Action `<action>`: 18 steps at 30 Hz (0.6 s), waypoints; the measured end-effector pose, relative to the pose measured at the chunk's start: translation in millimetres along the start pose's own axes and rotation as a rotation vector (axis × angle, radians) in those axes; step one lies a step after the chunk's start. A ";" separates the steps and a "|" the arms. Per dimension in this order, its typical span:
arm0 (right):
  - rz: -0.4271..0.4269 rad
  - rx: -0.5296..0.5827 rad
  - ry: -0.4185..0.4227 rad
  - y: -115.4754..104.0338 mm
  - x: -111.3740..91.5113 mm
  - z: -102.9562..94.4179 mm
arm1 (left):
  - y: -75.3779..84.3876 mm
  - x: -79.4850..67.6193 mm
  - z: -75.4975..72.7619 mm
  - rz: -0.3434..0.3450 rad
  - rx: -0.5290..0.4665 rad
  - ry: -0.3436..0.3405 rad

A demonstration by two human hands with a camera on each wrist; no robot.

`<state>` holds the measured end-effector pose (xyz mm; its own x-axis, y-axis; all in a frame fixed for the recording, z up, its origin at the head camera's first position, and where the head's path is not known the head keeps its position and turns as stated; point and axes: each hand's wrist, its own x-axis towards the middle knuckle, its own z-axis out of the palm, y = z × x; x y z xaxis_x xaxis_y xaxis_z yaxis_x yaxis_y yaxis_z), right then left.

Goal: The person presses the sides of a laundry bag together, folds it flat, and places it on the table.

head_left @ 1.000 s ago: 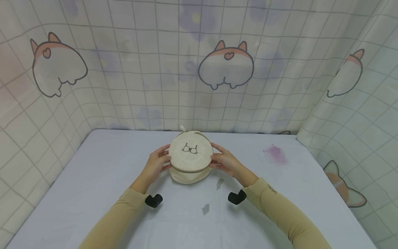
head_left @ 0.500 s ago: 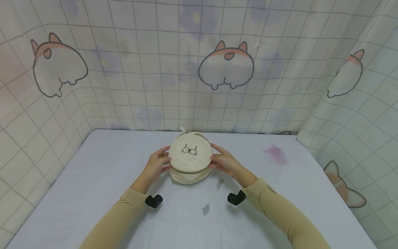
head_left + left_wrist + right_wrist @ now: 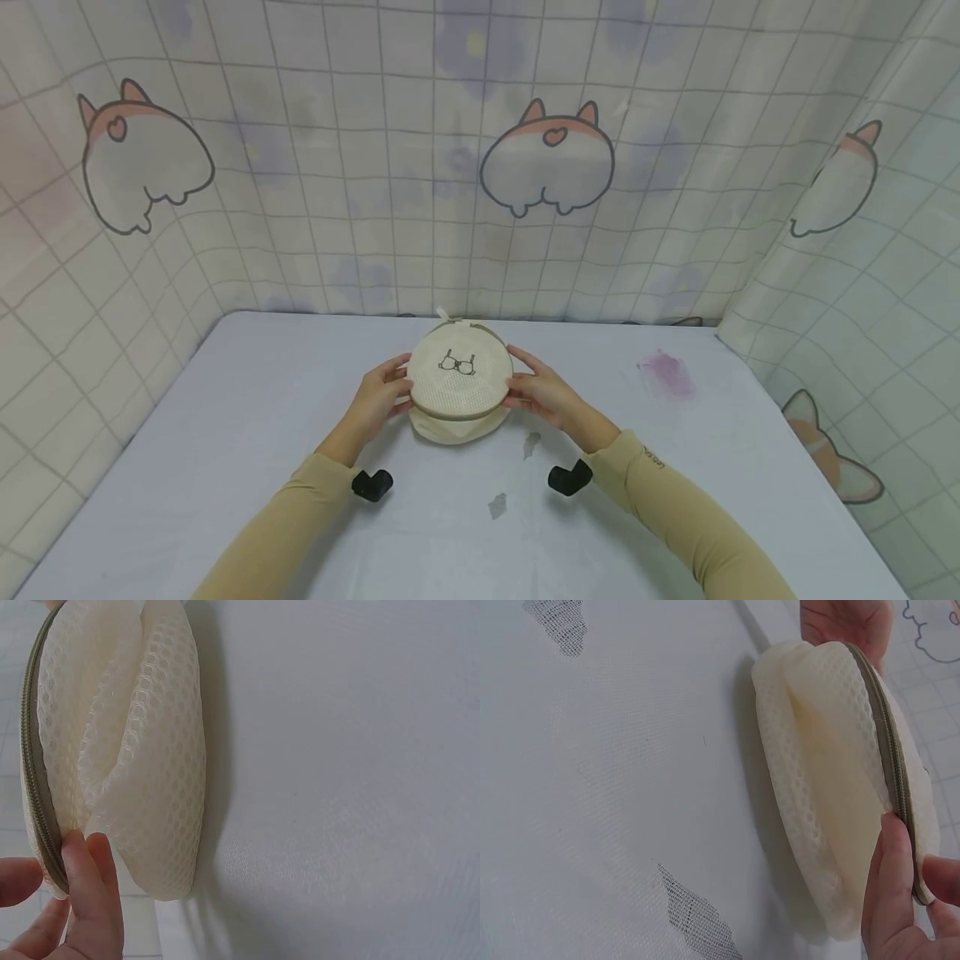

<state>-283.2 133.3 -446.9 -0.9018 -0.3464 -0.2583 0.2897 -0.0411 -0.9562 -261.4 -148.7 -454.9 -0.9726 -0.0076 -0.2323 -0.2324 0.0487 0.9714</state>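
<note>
A round cream mesh laundry bag (image 3: 459, 390) stands at the far middle of the table, its top face tilted toward me. That face carries a small dark print resembling glasses. Pinching the rim's left side is my left hand (image 3: 369, 402), while my right hand (image 3: 553, 395) pinches the right side. Along the rim runs an olive zipper (image 3: 31, 742), also clear in the right wrist view. Under the rim, the soft mesh side (image 3: 795, 802) folds inward and its base sits on the table. The bag's inside is hidden.
A white cloth covers the table (image 3: 247, 433). Two grey patches (image 3: 497, 505) lie in front of the bag, and a pink stain (image 3: 666, 372) is at the right. Behind hangs a checked curtain (image 3: 337, 208). Black wrist mounts (image 3: 572, 477) project inward from both sleeves.
The bag's top face has sunk very slightly. Both hands keep their hold on the rim and are otherwise nearly still.
</note>
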 end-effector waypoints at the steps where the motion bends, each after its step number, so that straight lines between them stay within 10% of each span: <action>1: 0.000 -0.001 0.000 0.3 -0.1 -0.2 | -0.2 0.3 0.2 0.000 0.000 0.000; 18: 0.013 0.029 0.006 4.4 5.3 -1.7 | -1.9 0.5 0.7 0.007 0.012 -0.007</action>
<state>-287.2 132.9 -452.6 -0.8997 -0.3418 -0.2716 0.3106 -0.0641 -0.9484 -261.4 -148.1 -457.0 -0.9742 -0.0001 -0.2255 -0.2251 0.0607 0.9724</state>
